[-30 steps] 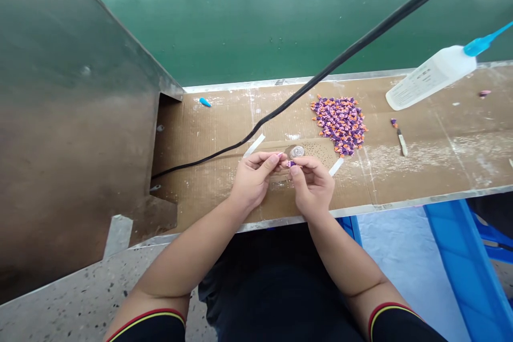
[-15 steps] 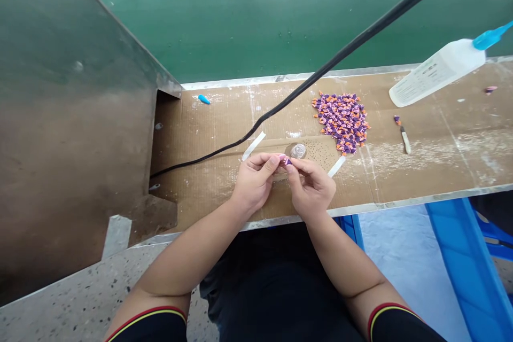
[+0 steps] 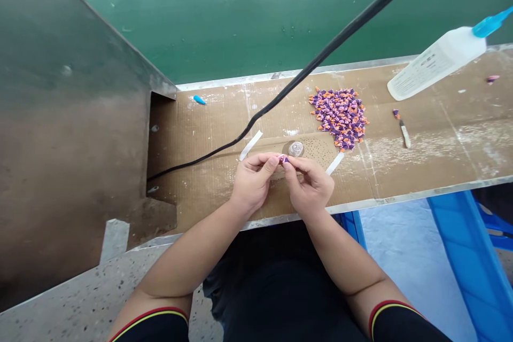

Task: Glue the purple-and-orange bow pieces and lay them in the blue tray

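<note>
Between their fingertips, my left hand (image 3: 253, 177) and my right hand (image 3: 309, 184) pinch a small purple and pink piece (image 3: 284, 159); its exact kind is hard to make out. Both hands are closed on it, above the near part of the cardboard-covered bench (image 3: 208, 139). Just beyond the fingers sits a small round clear dish (image 3: 296, 149) on a taped cardboard patch. A heap of small purple, pink and orange pieces (image 3: 340, 117) lies past my right hand.
A black cable (image 3: 288, 83) crosses above the bench. To the right are a white bottle with a blue nozzle (image 3: 438, 64) and a small white-handled tool (image 3: 405, 134). A blue cap (image 3: 199, 100) lies far left, beside a metal panel (image 3: 80, 117). A blue crate (image 3: 468, 256) stands below.
The view has shifted slightly. Both hands stay together with the small piece pinched between them; it appears turned a little, with less pink showing.
</note>
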{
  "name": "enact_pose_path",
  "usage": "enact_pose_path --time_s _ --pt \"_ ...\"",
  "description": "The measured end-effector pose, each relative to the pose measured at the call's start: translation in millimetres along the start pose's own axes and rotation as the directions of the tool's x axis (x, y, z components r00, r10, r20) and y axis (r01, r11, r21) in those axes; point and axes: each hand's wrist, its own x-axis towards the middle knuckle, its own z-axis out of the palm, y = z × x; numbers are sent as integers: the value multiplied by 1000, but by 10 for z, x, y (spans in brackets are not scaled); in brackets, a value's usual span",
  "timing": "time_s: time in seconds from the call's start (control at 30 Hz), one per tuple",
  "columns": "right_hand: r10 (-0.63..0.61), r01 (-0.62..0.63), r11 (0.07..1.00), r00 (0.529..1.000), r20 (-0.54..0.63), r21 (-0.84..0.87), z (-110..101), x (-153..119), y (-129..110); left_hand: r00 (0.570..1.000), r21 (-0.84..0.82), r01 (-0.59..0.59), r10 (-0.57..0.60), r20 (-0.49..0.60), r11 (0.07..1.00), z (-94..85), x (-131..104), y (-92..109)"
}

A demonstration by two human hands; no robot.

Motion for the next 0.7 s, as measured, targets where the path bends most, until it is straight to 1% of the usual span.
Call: enact_pose_path --time_s 0.13,0.27,0.4,0.5,0.7 --pt "-73 72 995 997 -14 -69 3 16 4 997 79 -79 78 9 994 -30 -8 -55" --pt "-146 144 984 989 -15 -106 -6 32 4 985 182 -170 167 33 968 -70 -13 -91" --pt "-175 171 978 985 -17 -123 -17 35 10 973 252 -231 227 46 940 -89 -23 -102" --pt "-170 166 978 985 -16 -126 -24 28 21 975 248 -222 211 69 943 -88 -33 -106" --pt "-163 159 982 986 -29 -99 -30 20 30 991 204 -130 119 66 970 -70 -45 -110"
